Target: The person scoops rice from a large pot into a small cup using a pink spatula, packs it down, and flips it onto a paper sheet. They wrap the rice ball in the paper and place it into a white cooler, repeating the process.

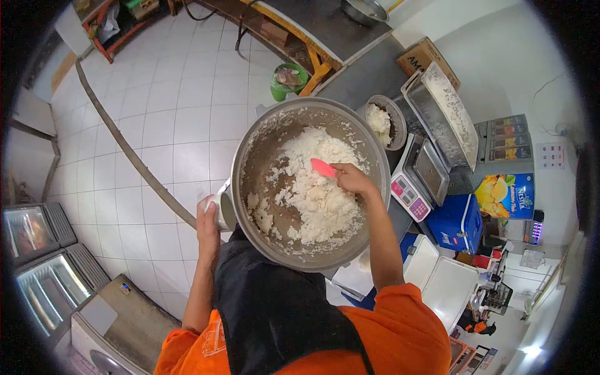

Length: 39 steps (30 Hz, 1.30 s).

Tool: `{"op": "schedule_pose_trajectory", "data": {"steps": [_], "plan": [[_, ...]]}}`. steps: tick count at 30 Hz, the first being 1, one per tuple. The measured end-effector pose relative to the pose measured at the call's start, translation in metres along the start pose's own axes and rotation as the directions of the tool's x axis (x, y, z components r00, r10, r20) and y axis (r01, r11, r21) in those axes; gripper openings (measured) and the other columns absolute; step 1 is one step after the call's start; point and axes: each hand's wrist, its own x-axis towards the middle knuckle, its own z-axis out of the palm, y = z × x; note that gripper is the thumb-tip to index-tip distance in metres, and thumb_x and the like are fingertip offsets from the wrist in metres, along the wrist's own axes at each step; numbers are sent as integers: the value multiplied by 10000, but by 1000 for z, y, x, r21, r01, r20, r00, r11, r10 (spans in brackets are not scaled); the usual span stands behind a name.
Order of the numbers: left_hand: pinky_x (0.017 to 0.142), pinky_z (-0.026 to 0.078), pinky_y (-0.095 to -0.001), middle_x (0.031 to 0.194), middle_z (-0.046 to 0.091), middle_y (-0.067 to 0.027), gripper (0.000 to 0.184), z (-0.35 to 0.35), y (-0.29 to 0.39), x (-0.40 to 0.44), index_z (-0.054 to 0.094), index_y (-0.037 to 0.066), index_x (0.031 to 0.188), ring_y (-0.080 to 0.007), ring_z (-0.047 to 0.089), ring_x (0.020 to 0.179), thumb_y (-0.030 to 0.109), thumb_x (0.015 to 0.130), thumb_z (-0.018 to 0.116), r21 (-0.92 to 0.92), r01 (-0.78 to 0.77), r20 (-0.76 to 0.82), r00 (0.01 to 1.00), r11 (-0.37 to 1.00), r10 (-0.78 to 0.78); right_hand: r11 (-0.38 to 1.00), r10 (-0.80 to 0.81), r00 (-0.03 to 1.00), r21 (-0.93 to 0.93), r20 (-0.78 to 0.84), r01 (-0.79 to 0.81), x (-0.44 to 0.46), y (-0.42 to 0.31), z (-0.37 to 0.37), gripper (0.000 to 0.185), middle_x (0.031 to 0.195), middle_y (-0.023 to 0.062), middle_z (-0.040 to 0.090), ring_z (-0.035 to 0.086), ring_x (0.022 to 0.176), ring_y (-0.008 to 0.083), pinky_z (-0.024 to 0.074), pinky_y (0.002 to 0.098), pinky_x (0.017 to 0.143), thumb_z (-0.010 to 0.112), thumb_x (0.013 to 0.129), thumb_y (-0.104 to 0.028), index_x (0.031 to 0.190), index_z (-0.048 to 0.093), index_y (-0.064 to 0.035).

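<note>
A wide metal pot [250,244] stands in front of my body, with crumbly white rice [325,206] heaped in it and grains stuck to its inner wall. My right hand [351,179] reaches over the rim and is closed on a pink spatula [322,167], whose blade lies over the rice. At the pot's left side, my left hand [207,220] wraps round a pale cup [225,212]. The cup is tilted, with its mouth toward the pot wall; what is inside does not show.
Right of the pot are a bowl of white food [386,122], a digital scale [409,190], a large metal pan [447,115] and a blue cooler [455,228]. A green bin [289,81] stands on the tiled floor beyond. An open white box [445,287] is near my right elbow.
</note>
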Motion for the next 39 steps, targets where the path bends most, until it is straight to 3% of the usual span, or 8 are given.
{"op": "schedule_pose_trajectory", "data": {"steps": [11, 17, 19, 25, 28, 32, 34, 39], "plan": [[972, 415, -325, 1200, 572, -64, 472, -19, -19, 10, 502, 44, 1322, -170, 538, 1099, 391, 1003, 480, -302, 52, 44, 998, 952, -40, 170, -490, 866, 985, 100, -17, -75, -65, 57, 1132, 691, -68, 335, 224, 479, -1, 200, 150, 406, 431, 672, -897, 1432, 313, -67], [991, 441, -388, 1350, 538, -79, 560, -31, -28, 18, 474, 61, 1387, -217, 516, 1245, 474, 1011, 433, -367, 162, 153, 982, 916, -112, 62, -299, 950, 991, -92, 116, -202, -199, 90, 760, 679, 1, 432, 330, 418, 74, 245, 226, 381, 586, 870, -486, 1490, 238, -218], [332, 349, -207, 640, 508, -24, 272, -38, -37, 12, 585, 24, 1149, -74, 429, 429, 214, 1017, 442, -729, 297, 19, 909, 617, -416, -204, -391, 900, 972, -193, 120, -225, -220, 96, 492, 645, 20, 455, 328, 378, 72, 203, 235, 342, 448, 998, -189, 1464, 292, -165], [576, 360, -271, 884, 512, -47, 372, -35, -35, 13, 539, 35, 1235, -127, 449, 712, 315, 1013, 434, -555, 300, 52, 943, 776, -328, -665, -669, 196, 695, -717, 274, -178, -224, 105, 1256, 804, 21, 530, 371, 414, 25, 294, 171, 346, 849, 724, -403, 1529, -12, 31], [722, 366, -309, 1030, 515, -60, 440, -30, -32, 13, 511, 42, 1287, -158, 460, 882, 375, 1011, 428, -460, 301, 109, 953, 836, -283, -680, -503, 450, 659, -738, 321, -199, -231, 108, 1379, 705, -4, 495, 388, 438, 10, 283, 168, 341, 874, 686, -400, 1516, -149, 7], [917, 375, -360, 1226, 519, -78, 535, -21, -24, 12, 474, 51, 1356, -201, 476, 1108, 455, 1009, 421, -351, 223, 141, 973, 909, -184, -583, -628, 438, 762, -643, 282, -206, -225, 102, 1081, 686, 16, 556, 475, 477, 47, 329, 185, 351, 828, 729, -437, 1492, 200, 1], [1015, 379, -386, 1323, 521, -87, 584, -17, -19, 11, 456, 56, 1390, -222, 484, 1221, 495, 1007, 418, -303, 163, 137, 983, 939, -126, 69, 372, 910, 983, -182, 168, -239, -252, 72, 509, 828, -11, 513, 431, 634, 59, 324, 207, 491, 449, 993, -188, 1483, 331, -120], [997, 431, -363, 1223, 562, -103, 598, 9, -1, 5, 457, 38, 1360, -211, 526, 1166, 371, 913, 676, -28, -35, 56, 998, 999, 36, 960, -213, 778, 21, -591, 279, -95, -83, 59, 278, 685, 72, 594, 566, 596, 181, 451, 342, 568, 453, 1025, -202, 1033, 643, 0]]}}
